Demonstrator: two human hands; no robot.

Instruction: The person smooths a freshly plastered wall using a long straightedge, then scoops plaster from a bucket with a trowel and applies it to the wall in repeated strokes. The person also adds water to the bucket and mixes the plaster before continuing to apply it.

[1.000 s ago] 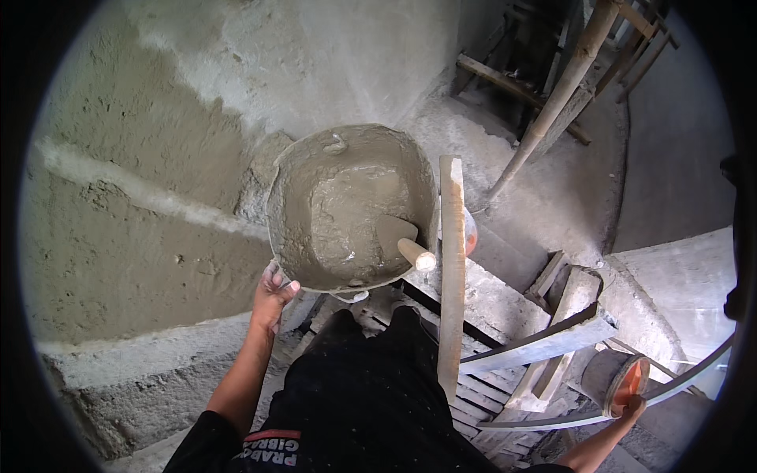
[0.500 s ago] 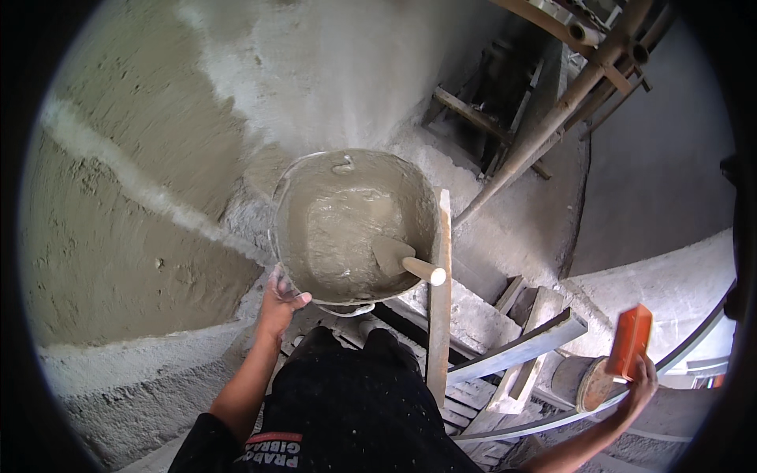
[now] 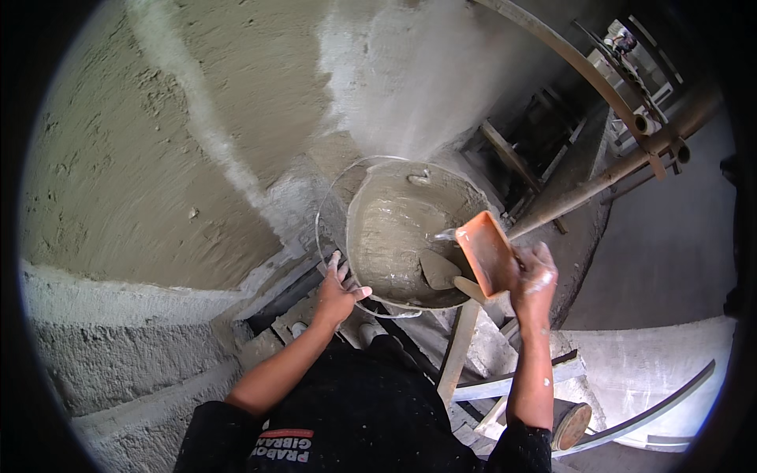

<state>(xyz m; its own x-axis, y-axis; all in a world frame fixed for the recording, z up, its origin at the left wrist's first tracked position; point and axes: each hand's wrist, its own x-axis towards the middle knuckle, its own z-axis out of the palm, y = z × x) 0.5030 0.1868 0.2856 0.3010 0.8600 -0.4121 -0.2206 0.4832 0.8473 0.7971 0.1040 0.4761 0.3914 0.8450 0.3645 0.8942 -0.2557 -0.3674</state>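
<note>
A bucket [image 3: 378,260] of wet grey mortar stands in front of me. A trowel [image 3: 438,270] lies in it, blade on the mortar, its pale handle crossing the right rim. My right hand [image 3: 536,276] is closed around a small orange rectangular container [image 3: 487,254], tilted over the bucket's right side. Clear liquid [image 3: 445,235] spills from its left edge toward the mortar. My left hand [image 3: 341,293] is at the bucket's near left side, fingers spread and thumb by the rim, close to the wire handle [image 3: 318,225].
Fresh mortar covers the wall [image 3: 142,173] at left, beside a smoother pale grey area. A scaffold pole [image 3: 583,193] slants across the right. Wooden planks [image 3: 457,355] and a round-ended cylinder [image 3: 571,426] lie low on the right. My shoes stand below the bucket.
My right hand has brought the orange container from the far lower right to above the bucket, where liquid now spills out. The view has shifted; my left hand stays by the bucket, fingers more spread.
</note>
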